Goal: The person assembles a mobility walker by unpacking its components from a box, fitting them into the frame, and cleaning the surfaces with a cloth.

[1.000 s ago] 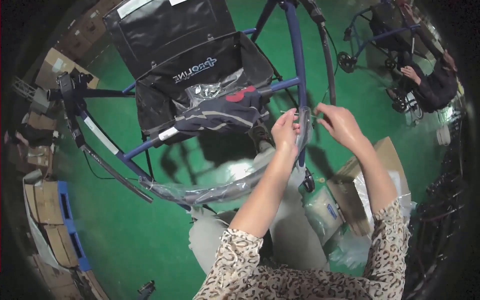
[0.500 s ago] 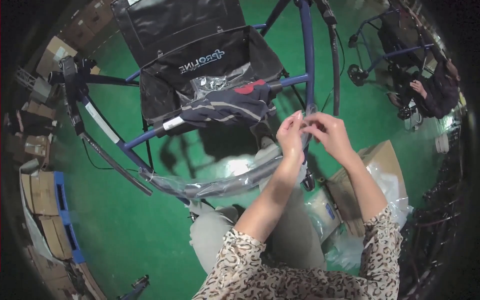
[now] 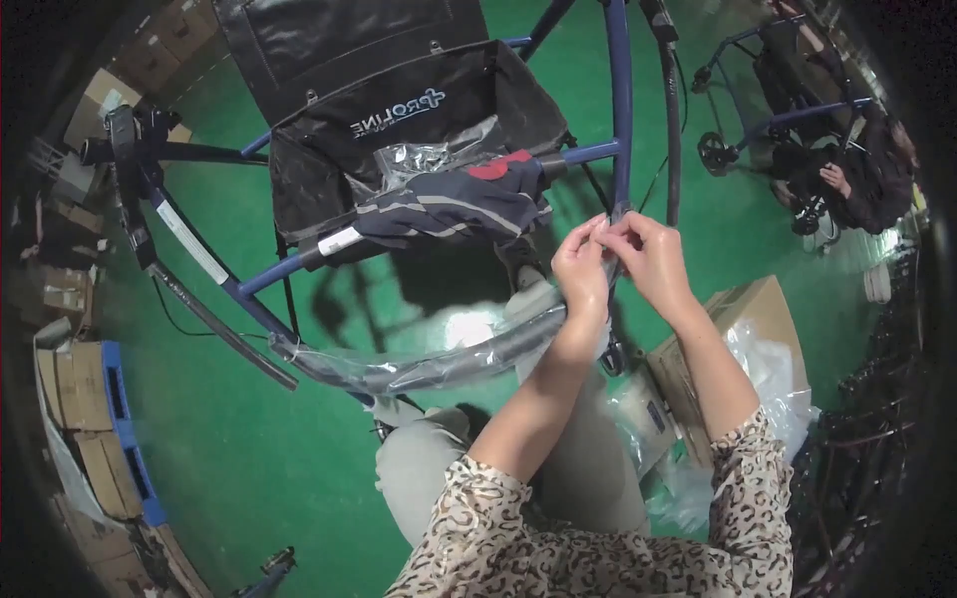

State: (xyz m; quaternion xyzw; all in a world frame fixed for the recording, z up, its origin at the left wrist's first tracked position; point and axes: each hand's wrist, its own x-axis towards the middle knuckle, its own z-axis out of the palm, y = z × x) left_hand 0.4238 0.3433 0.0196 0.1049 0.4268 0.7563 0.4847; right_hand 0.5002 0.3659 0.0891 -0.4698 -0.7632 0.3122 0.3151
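A blue-framed rollator [image 3: 620, 100] stands before me, with a black bag [image 3: 419, 125] marked PROLINE open on it. Clear plastic wrap [image 3: 439, 371] covers its curved, padded back bar [image 3: 528, 339]. My left hand [image 3: 580, 267] is closed in a pinch at the right end of the bar, by the upright tube. Right beside it, my right hand [image 3: 653, 261] pinches too, fingertips nearly touching the left ones. Both appear to grip the end of the plastic wrap, though the fingers partly hide it. A dark blue cloth [image 3: 449, 214] with grey stripes lies over the front edge of the bag.
An open cardboard box [image 3: 768, 319] with plastic bags [image 3: 763, 364] is on the floor to my right. Stacked cartons [image 3: 85, 384] stand by a blue pallet [image 3: 125, 419] at left. A person's hand [image 3: 835, 177] shows by another rollator [image 3: 788, 120] at upper right.
My fingers have drawn closer together at the bar's right end, and my right hand has curled more. The view has shifted slightly; the rollator stays in place.
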